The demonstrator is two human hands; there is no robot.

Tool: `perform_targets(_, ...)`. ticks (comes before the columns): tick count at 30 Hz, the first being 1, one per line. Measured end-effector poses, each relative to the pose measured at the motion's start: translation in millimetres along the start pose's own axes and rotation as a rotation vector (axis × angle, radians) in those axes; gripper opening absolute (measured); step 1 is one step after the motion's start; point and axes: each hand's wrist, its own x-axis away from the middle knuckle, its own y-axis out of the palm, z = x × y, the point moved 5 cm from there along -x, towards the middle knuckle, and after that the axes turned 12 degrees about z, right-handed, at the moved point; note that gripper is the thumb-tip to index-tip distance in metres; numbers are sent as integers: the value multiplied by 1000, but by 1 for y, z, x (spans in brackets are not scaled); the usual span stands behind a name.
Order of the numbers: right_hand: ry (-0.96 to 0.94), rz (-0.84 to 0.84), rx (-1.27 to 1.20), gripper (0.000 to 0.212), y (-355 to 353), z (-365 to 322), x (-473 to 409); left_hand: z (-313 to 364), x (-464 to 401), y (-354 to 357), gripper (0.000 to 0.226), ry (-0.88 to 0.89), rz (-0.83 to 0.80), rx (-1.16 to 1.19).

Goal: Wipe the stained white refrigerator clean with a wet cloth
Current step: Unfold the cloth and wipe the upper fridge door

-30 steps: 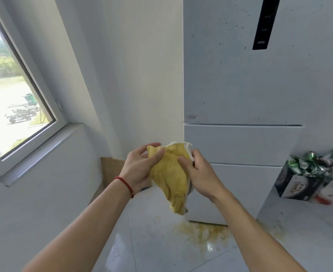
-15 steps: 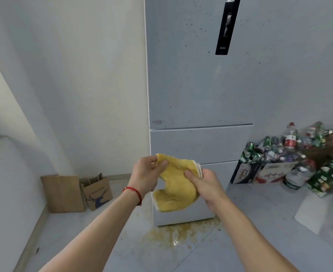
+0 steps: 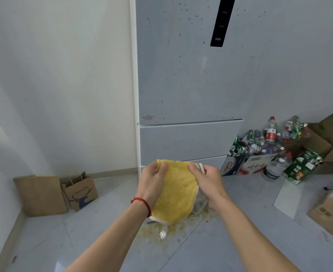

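Since the earlier frame the view has drawn closer to the refrigerator (image 3: 189, 79), and the cloth (image 3: 176, 191) now hangs spread flatter; the left hand (image 3: 151, 183) and right hand (image 3: 208, 182) each pinch a top corner, fingers curled round the fabric; the cloth is yellow, white-edged, held before the lower drawers; the white door is peppered with dark specks; a yellowish spill (image 3: 167, 230) marks the floor below.

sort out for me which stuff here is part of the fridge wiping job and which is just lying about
Part of the job:
yellow cloth, held by left hand and right hand
speckled white refrigerator

Just lying about:
brown paper bags
cans and bottles in boxes
cardboard boxes
yellowish spill on the floor
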Motion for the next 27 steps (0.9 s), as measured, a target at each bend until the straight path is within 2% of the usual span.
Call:
perform_targets(3, 144, -137, -167, 25, 5, 16, 8, -3, -4, 5, 31, -215, -56, 129)
perform_targets(5, 95, -157, -146, 33, 1, 20, 5, -5, -7, 1, 26, -265, -108, 119)
perform_targets(8, 73, -159, -234, 30, -7, 11, -2, -7, -11, -3, 23, -183, -118, 87)
perform_targets(9, 64, -165, -233, 28, -7, 8, -3, -9, -13, -4, 25, -147, -98, 20)
perform_targets(11, 22, -159, -197, 24, -6, 7, -2, -11, -15, -4, 32, 13, 19, -277)
perform_targets(13, 21, -159, -192, 21, -4, 18, -6, -5, -5, 5, 35, 194, 69, -392)
perform_targets(14, 40, -174, -198, 20, -1, 22, -6, -4, 1, 15, 35, 196, 3, -399)
perform_targets(16, 77, -216, -162, 21, 0, 31, -6, -13, 9, 38, 39, 91, -137, -407)
perform_targets(18, 67, -239, -97, 21, -2, 36, -9, -21, 8, 46, 38, 46, -129, -408)
perform_targets(20, 45, -294, -59, 19, -8, 40, -18, -26, 2, 56, 23, 79, -113, -451)
perform_targets(22, 28, -297, -28, 17, -21, 45, -30, -30, -6, 62, 23, 37, -125, -475)
perform_targets(24, 47, -203, -55, 14, -46, 51, -48, -30, -11, 65, 22, -115, -75, -305)
perform_targets(27, 228, -138, -301, 19, -94, 71, -78, -24, -20, 62, 13, -386, 92, 139)
